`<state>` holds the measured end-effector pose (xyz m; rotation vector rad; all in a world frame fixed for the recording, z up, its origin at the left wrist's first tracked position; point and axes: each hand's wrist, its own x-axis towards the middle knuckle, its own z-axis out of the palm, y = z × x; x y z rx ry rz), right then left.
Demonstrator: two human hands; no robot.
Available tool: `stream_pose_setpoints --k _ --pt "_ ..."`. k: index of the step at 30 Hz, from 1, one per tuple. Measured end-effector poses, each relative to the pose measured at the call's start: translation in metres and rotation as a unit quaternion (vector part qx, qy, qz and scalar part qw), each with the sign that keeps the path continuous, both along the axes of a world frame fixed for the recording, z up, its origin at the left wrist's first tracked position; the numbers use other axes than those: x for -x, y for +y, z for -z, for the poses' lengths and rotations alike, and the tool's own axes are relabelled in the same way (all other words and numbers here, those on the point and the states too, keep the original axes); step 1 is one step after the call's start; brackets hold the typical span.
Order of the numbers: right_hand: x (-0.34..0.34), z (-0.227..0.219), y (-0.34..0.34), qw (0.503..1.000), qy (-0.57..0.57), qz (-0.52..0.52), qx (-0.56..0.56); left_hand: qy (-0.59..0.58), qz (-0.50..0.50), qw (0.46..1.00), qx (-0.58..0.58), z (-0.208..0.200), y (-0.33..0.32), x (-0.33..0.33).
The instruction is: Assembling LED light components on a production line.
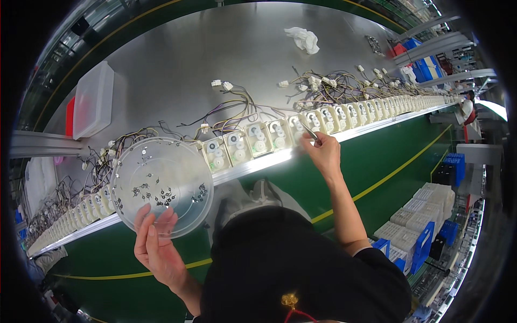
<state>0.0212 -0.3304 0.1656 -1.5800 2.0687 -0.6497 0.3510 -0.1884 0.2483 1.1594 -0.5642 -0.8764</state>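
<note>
My left hand grips the lower rim of a round clear plastic dish, its fingers closed on the edge. Scattered in the dish are several small dark ring-shaped parts. In my right hand are metal tweezers, pinched between thumb and fingers, tips pointing up and left. Those tips are over a row of cream plastic housings with white round gears inside, along the table's near edge. Whether the tweezers hold a part is too small to tell.
Bundles of wires with white connectors lie behind the housings on the metal table. A white crumpled cloth rests farther back. At the left stands a translucent bin. Stacked trays and blue crates stand at the right.
</note>
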Motion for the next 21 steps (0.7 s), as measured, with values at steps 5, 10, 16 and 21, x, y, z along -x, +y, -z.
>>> stream_pose_setpoints --k 5,10,16,21 --pt "-0.005 0.000 -0.002 1.000 0.008 -0.012 -0.003 0.001 -0.013 1.000 -0.003 0.002 0.003 -0.004" --pt "0.001 0.002 -0.001 0.999 0.006 -0.018 0.026 0.007 -0.005 1.000 0.007 0.008 0.003 -0.004" --pt "-0.005 0.003 -0.001 0.999 0.003 -0.032 0.035 0.013 -0.031 0.999 -0.003 0.013 0.014 -0.009" --pt "-0.004 0.004 -0.001 0.999 -0.003 -0.032 0.038 0.015 -0.025 1.000 0.006 0.017 0.020 -0.010"
